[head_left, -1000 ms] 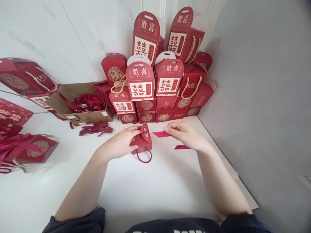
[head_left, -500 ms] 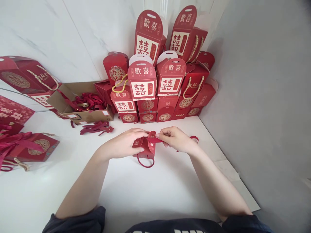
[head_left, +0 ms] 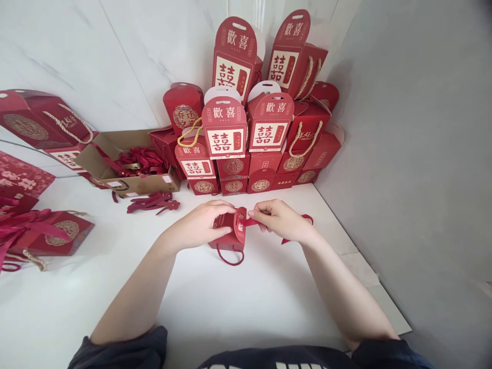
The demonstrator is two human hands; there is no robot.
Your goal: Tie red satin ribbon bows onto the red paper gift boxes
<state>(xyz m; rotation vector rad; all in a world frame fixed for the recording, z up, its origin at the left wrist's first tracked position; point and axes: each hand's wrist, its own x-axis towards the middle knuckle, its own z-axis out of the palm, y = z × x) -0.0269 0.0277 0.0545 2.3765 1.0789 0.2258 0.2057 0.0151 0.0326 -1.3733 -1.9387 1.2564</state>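
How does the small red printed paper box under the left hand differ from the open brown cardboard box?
The small red printed paper box has the left hand on it; the open brown cardboard box has none. The red box has a dark red cord handle; none shows on the brown box. The brown box is larger, with dark red ribbons inside; the red box's inside is hidden. Both rest on the white table.

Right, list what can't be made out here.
All in the head view:
- Small box: part of its top and far side, behind the left hand.
- Ribbon: its middle stretch, behind the right hand.
- Carton: its floor, under a red heap.
- Bow box: its left end, cut off by the left edge.
- Stacked boxes: their finest print, too small.
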